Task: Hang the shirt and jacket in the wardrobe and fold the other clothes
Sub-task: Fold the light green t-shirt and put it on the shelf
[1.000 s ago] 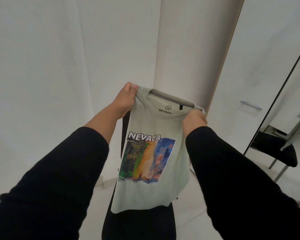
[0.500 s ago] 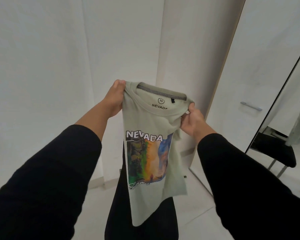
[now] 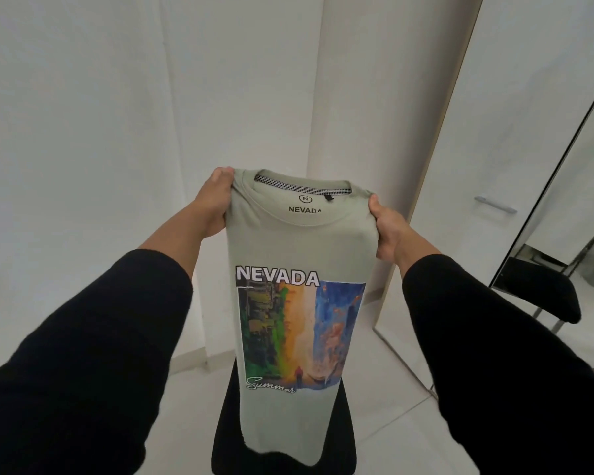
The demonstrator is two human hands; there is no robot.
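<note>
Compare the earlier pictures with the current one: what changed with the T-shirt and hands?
The pale green printed T-shirt now hangs flat and square, its print facing the camera, no longer twisted. The right hand shifted outward to the shoulder edge. The left hand keeps gripping the other shoulder; black chair unchanged.

white walls (image 3: 83,132), pale floor (image 3: 391,423), black chair (image 3: 227,440) (mirror (image 3: 576,200) at right)

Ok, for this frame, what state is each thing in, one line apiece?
T-shirt: held up by its shoulders, sides folded back, print facing the camera, hanging over the chair.
Left hand: grips the shirt's left shoulder.
Right hand: grips the right shoulder.
Black chair: under the shirt, seat mostly hidden.
Wardrobe door: closed.
</note>
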